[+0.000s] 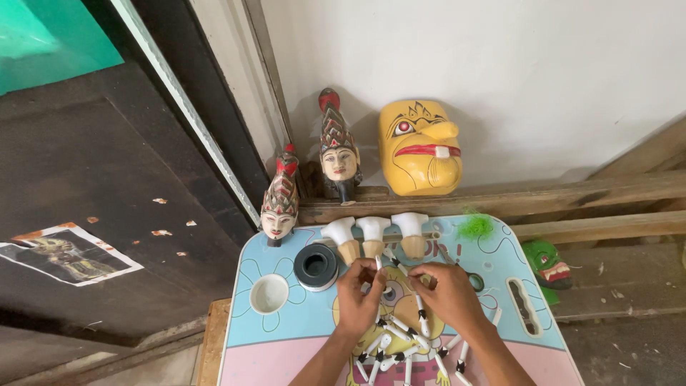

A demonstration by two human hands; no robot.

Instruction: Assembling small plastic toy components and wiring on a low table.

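Over the small painted desk (286,336), the left hand (359,299) and right hand (450,293) pinch one thin white stick (379,266) between fingertips above the loose pile (400,343), a piece that looks light, stiff and snappable, best gripped near its middle.

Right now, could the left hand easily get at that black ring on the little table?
Probably yes. The left hand is just beside the black ring, with only bare table between them.
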